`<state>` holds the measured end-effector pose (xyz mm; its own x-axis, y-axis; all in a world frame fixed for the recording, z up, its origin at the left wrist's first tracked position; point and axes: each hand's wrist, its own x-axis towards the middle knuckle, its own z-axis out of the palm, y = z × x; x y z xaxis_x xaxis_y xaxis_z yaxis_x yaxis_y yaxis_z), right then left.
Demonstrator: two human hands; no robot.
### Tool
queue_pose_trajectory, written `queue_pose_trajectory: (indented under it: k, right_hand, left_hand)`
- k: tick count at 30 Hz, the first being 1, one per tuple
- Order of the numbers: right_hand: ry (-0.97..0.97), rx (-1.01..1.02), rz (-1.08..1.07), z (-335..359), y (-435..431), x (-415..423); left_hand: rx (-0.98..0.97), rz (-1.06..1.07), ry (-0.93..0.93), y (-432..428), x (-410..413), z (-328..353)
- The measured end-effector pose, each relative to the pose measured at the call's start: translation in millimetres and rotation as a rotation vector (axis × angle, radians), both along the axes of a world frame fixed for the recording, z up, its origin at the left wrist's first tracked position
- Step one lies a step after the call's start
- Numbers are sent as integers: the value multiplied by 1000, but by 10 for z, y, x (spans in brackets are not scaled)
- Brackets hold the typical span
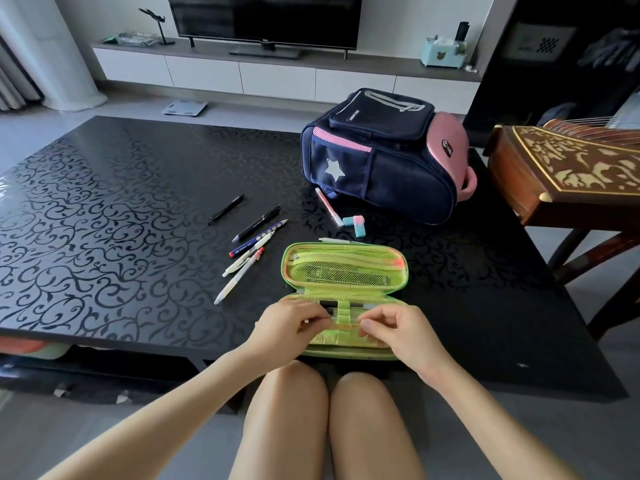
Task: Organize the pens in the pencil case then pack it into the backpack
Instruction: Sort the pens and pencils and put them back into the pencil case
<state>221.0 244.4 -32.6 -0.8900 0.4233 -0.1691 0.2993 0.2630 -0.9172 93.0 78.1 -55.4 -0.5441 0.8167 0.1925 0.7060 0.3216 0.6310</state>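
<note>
A green pencil case (343, 268) lies open at the table's near edge, its mesh lid tipped back. Both hands work over its lower half, where a pen lies under the elastic loops. My left hand (291, 323) pinches one end of a thin pen. My right hand (398, 330) pinches at the same row on the other side of the loops. Several loose pens (249, 237) lie left of the case, a pink pen (327, 206) and a pink-blue eraser (355, 225) behind it. The navy and pink backpack (384, 157) lies closed at the back right.
The black patterned table (104, 220) stretches wide to the left. A carved wooden instrument on a stand (568, 171) sits at the right edge. A TV and a low cabinet stand behind. My knees are under the near table edge.
</note>
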Motion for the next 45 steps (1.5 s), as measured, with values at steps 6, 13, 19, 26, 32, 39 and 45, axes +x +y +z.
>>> queue_pose_trajectory:
  k: [6, 13, 19, 26, 32, 39, 45]
  right_hand:
    - [-55, 185, -76, -116, 153, 35]
    - [-97, 213, -59, -190, 185, 65]
    - [-96, 243, -48, -211, 192, 56]
    - [-82, 498, 30, -286, 153, 68]
    - [-9, 596, 134, -337, 114, 54]
    - [61, 746, 151, -431, 203, 87]
    - [-38, 1064, 258, -231, 247, 46]
  left_hand:
    - [-39, -30, 82, -262, -289, -79]
    - [-119, -84, 105, -361, -460, -124]
    - [-86, -113, 164, -338, -443, -145]
    - [-103, -60, 339, -218, -316, -146]
    - [-113, -150, 410, 27, -158, -121]
    - [-48, -170, 324, 305, 14, -193]
    - [-3, -29, 302, 102, -200, -187]
